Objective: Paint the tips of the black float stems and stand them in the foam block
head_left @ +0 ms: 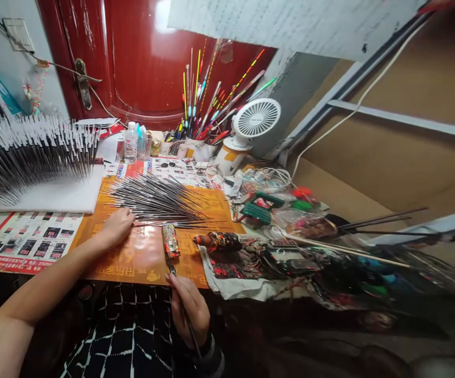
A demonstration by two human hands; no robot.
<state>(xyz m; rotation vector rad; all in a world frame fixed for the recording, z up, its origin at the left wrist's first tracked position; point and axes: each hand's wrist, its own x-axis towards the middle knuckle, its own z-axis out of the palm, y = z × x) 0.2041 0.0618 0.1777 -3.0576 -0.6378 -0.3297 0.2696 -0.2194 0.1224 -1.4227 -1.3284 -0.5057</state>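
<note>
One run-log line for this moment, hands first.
left hand: at rod pile, near-left edge | right hand: holding thin tool | paint-spattered block: on orange sheet, by tool tip

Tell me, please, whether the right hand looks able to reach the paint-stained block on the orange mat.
Probably yes: the paint-stained block lies just ahead of the right hand, with only the thin tool it holds between them.

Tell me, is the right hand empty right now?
No, the right hand holds a thin tool, its tip pointing toward the paint-spattered block.
</note>
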